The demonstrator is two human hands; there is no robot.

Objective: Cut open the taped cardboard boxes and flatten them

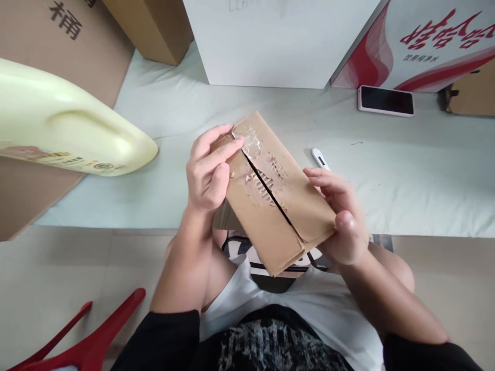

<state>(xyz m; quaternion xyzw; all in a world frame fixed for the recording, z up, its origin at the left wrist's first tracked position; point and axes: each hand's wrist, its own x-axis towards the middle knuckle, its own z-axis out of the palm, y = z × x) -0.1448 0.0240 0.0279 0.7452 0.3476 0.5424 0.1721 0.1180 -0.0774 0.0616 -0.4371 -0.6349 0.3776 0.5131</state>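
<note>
A small brown cardboard box (305,206) is held tilted in front of me, over the table's near edge. Its two top flaps meet at a dark slit, with torn paper and a scrap of clear tape (251,141) near the far end. My left hand (211,170) grips the box's left far corner, fingers lying over the flap by the tape. Around the right near corner, my right hand (344,219) is closed, thumb on the edge. A white box cutter (320,158) lies on the table just beyond my right fingers, its lower end hidden by them.
A pale green cloth covers the table (162,196). On the left is a large yellow bottle (77,118) in front of a big carton (100,56). White cartons (270,51) stand at the back; a phone (385,100) lies at right. Red stool legs (96,330) show below left.
</note>
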